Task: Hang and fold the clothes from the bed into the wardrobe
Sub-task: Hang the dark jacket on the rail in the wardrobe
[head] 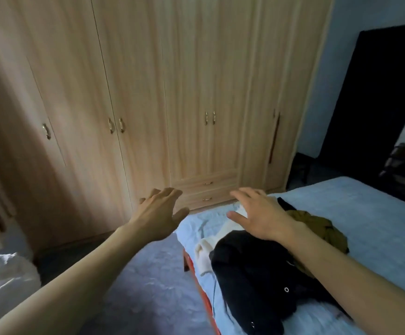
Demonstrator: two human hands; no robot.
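Observation:
A pile of clothes lies on the bed (365, 213), which has a light blue cover: a black garment (252, 274) in front, a white garment (203, 255) at its left, an olive-brown garment (322, 228) behind. My right hand (259, 213) hovers above the pile with fingers spread and holds nothing. My left hand (160, 213) is stretched out over the floor left of the bed, fingers straight, empty. The light wooden wardrobe (148, 93) stands ahead with all doors closed and two drawers (206, 189) at the bottom.
A blue-grey carpet (148, 286) covers the floor between me and the wardrobe. White bedding or fabric (1, 281) shows at the lower left. A dark panel (377, 93) leans on the wall at right, with a dark piece of furniture (401, 165) beside the bed.

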